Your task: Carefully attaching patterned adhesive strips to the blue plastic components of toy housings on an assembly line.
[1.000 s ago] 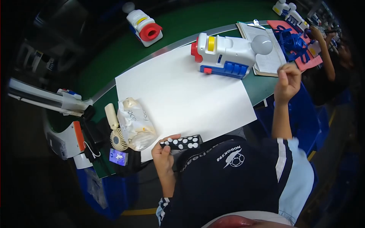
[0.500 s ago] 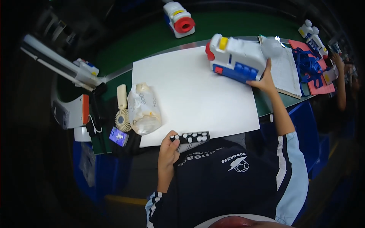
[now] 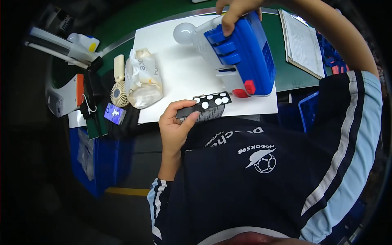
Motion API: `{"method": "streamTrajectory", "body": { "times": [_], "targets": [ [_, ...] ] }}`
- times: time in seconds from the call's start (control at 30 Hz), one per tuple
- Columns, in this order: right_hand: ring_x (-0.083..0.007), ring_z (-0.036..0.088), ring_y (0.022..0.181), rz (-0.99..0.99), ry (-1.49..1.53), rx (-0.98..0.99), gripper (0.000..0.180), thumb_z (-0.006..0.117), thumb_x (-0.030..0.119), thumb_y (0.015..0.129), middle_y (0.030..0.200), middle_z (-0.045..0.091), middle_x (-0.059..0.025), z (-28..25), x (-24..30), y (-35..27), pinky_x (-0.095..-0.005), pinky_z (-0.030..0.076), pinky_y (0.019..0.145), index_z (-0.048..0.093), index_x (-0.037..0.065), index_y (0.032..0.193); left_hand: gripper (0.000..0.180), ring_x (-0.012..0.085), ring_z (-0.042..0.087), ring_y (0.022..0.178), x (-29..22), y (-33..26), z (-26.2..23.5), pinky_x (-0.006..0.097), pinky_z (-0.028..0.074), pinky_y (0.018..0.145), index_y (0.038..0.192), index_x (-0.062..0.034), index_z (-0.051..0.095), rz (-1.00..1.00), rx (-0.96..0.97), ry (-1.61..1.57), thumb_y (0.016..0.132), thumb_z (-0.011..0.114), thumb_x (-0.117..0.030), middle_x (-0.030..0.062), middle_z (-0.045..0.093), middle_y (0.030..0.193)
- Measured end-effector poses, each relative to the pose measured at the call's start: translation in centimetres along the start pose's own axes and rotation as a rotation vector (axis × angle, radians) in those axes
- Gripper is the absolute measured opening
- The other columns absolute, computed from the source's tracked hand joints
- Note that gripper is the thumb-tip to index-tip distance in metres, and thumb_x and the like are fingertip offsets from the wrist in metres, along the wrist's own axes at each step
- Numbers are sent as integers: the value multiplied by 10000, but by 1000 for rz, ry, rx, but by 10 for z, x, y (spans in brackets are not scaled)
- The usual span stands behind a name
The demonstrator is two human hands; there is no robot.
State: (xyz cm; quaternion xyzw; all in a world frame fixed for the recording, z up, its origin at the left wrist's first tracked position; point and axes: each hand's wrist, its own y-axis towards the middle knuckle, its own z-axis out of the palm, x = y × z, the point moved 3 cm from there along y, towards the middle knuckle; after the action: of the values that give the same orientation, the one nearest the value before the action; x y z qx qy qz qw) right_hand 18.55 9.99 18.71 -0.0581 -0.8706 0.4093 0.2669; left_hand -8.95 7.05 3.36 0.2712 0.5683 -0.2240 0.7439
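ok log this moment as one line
left hand: holds black dotted strip | right hand: grips blue-and-white toy on white sheet

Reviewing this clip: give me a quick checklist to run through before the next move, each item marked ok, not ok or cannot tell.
1. Left hand grips the black strip with white dots: ok.
2. Right hand holds the blue and white toy by its top edge: ok.
3. Toy rests on the white sheet, not hanging over the table edge: ok.
4. Strip clear of the toy, not touching: ok.
5. Plastic bag and small fan lie apart from both hands: ok.
6. Where the strip fits on the toy: cannot tell.
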Motion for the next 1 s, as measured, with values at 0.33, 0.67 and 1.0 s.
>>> {"method": "streamTrajectory", "body": {
  "times": [0.33, 0.67, 1.0],
  "targets": [
    [-356, 464, 1140, 315, -69, -68, 699, 556, 542, 729, 1314, 412, -150, -3, 19, 68, -610, 417, 844, 424, 139, 1284, 385, 132, 641, 841, -22, 7, 30, 234, 506, 731, 1027, 30, 582, 163, 107, 270, 686, 754, -22, 127, 670, 916],
    [-411, 549, 973, 54, -407, -630, 582, 449, 478, 854, 1019, 589, -234, 6, 3, 42, -410, 456, 806, 529, -29, 1129, 340, 281, 416, 1244, -5, 58, 79, 550, 93, 1055, 865, -92, 562, 661, 417, 702, 657, 748, -286, 72, 597, 1166],
    [-252, 586, 860, -625, 175, -945, 327, 712, 47, 689, 929, 564, -103, 175, -47, -43, -312, 490, 749, 532, 17, 960, 387, 283, 462, 1204, 4, 61, 84, 496, 165, 1019, 895, -102, 568, 680, 379, 642, 649, 747, -341, 90, 633, 1091]
  ]
}}
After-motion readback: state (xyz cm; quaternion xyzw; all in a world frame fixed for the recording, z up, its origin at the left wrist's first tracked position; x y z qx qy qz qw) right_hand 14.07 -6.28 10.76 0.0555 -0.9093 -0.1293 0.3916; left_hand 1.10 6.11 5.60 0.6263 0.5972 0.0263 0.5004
